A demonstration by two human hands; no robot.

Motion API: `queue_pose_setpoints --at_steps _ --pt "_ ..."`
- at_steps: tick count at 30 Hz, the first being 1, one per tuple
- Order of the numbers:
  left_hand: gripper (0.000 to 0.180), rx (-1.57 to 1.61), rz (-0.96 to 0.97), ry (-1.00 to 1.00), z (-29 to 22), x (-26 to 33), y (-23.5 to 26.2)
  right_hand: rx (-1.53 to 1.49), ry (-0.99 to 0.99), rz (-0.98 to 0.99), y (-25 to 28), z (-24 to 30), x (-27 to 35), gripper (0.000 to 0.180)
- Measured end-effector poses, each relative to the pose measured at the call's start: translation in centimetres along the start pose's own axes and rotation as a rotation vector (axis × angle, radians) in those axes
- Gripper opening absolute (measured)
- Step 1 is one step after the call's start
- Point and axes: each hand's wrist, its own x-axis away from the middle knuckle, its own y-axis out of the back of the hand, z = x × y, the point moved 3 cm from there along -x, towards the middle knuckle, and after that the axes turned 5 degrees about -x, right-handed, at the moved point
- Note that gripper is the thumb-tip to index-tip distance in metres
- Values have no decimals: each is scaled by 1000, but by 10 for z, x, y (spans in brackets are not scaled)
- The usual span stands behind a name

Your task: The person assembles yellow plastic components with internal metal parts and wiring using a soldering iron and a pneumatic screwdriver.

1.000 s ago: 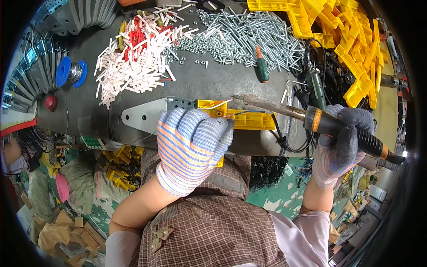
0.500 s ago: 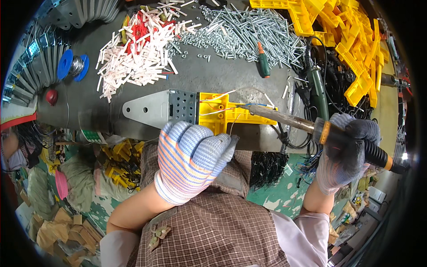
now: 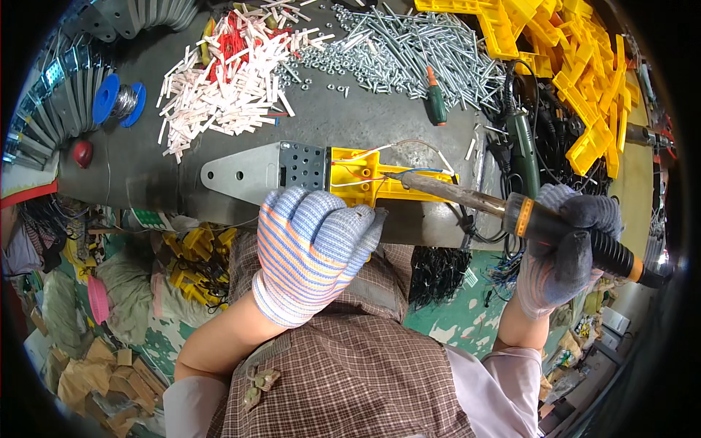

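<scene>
My right hand, in a striped glove with dark fingers, grips the black handle of a soldering iron. Its tip points left and meets the thin wires inside a yellow plastic housing. A grey perforated metal plate adjoins the housing's left side. Just below both, my gloved left hand is closed, thumb and forefinger pinched by the housing's near edge. A thin strand of solder wire runs toward this hand from the left; the end at the fingertips is barely visible.
White sleeves, loose screws and yellow housings lie heaped along the back. A blue spool stands left, near metal plates. A green-handled screwdriver and a green tool with a cord lie right.
The thin strand seen between my left fingertips and the iron's tip is now hardly visible. My left hand has risen slightly toward the housing. The iron has shifted a little left.
</scene>
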Motion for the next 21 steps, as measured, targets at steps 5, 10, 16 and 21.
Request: queue_pose_setpoints --at_steps 5,10,16,21 --pt "28 8 21 -6 1 0 0 90 104 56 2 -1 -3 49" --pt "28 38 -12 -30 -1 0 -2 25 89 48 11 -3 -1 51" --pt "28 33 -4 -26 0 -1 -4 56 104 53 1 0 -2 45" --pt "28 26 15 -20 2 0 -5 28 242 9 -7 -4 -5 31"
